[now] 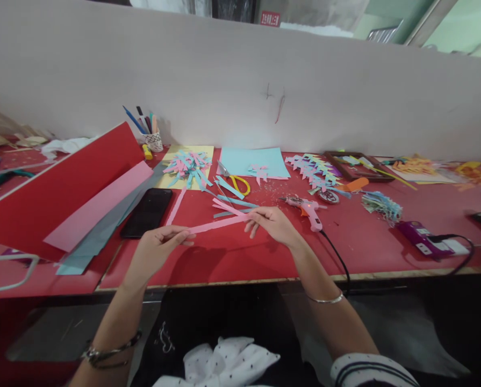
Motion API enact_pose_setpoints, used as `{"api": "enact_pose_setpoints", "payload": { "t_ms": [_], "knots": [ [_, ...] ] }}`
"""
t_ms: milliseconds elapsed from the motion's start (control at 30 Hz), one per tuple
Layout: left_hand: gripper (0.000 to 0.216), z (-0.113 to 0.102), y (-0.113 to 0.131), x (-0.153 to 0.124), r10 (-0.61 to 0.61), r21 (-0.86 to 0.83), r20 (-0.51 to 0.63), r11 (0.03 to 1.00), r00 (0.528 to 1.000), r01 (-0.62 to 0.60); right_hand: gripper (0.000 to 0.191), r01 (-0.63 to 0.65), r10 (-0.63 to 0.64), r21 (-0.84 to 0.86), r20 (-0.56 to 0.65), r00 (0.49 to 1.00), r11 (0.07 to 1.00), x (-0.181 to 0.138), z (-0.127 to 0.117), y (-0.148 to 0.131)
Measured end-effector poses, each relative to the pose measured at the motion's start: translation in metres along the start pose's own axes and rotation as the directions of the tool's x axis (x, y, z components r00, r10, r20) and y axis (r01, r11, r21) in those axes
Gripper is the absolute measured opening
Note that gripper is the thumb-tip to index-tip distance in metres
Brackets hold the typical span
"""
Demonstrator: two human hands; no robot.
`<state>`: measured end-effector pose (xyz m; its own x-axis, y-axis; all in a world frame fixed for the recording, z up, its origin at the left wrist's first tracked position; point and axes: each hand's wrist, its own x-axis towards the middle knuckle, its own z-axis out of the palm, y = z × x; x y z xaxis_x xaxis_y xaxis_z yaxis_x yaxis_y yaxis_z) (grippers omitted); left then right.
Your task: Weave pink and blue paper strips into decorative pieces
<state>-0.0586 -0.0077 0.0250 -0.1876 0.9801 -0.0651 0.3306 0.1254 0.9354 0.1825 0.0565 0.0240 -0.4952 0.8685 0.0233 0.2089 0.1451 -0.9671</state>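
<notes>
Between my two hands a pink paper strip (218,224) is stretched over the red table. My left hand (159,248) pinches its left end between thumb and fingers. At the other end my right hand (273,223) is closed on the strip, and several short pink paper ends fan out to the left of those fingers. Just behind the hands lie blue paper strips (237,203) and scissors with yellow handles (240,185). Another pink strip (177,206) rests on the table near my left hand. A pink glue gun (309,209) lies to the right of my right hand.
A black phone (148,213) lies left, beside a leaning red board (74,188) with pink and blue paper. Behind are a pen cup (153,141), a pink-and-blue paper cluster (188,165) and blue sheets (250,158). A purple power strip (421,239) and cables lie right.
</notes>
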Motion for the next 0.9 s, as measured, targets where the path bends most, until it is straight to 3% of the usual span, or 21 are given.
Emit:
{"api": "enact_pose_setpoints", "payload": {
  "t_ms": [133, 367, 467, 600, 667, 767, 833, 900],
  "knots": [
    [0.021, 0.002, 0.001, -0.002, 0.009, -0.039, -0.050, 0.999, 0.999, -0.011, 0.031, 0.037, -0.039, -0.069, -0.018, 0.999, 0.997, 0.000, 0.002, 0.000],
    [0.025, 0.005, -0.003, 0.000, 0.047, -0.036, -0.140, 0.998, 0.989, -0.052, 0.029, 0.136, -0.220, -0.320, -0.244, 0.945, 0.938, 0.005, 0.013, -0.008],
    [0.027, 0.002, -0.006, 0.003, 0.086, 0.041, -0.109, 0.996, 0.990, -0.081, 0.028, 0.126, -0.199, -0.273, -0.256, 0.946, 0.954, 0.011, 0.015, -0.007],
    [0.032, -0.010, -0.017, 0.006, 0.161, 0.244, -0.083, 0.960, 0.983, -0.137, 0.025, 0.023, -0.050, -0.094, -0.302, 0.952, 0.995, 0.023, 0.011, 0.002],
    [0.031, -0.016, -0.024, 0.005, 0.213, 0.453, -0.120, 0.881, 0.970, -0.137, 0.023, -0.057, 0.029, -0.074, -0.343, 0.939, 0.996, 0.028, 0.009, 0.008],
    [0.031, -0.023, -0.033, 0.000, 0.251, 0.771, -0.116, 0.633, 0.961, -0.073, 0.023, -0.201, 0.126, -0.168, -0.373, 0.919, 0.965, 0.035, 0.007, 0.017],
    [0.035, -0.024, -0.037, -0.004, 0.253, 0.882, -0.073, 0.468, 0.965, -0.057, 0.030, -0.265, 0.167, -0.246, -0.359, 0.919, 0.932, 0.037, 0.007, 0.020],
    [0.038, -0.023, -0.040, -0.006, 0.254, 0.927, -0.051, 0.373, 0.966, -0.049, 0.036, -0.272, 0.145, -0.310, -0.379, 0.914, 0.911, 0.038, 0.008, 0.021]
  ]
}}
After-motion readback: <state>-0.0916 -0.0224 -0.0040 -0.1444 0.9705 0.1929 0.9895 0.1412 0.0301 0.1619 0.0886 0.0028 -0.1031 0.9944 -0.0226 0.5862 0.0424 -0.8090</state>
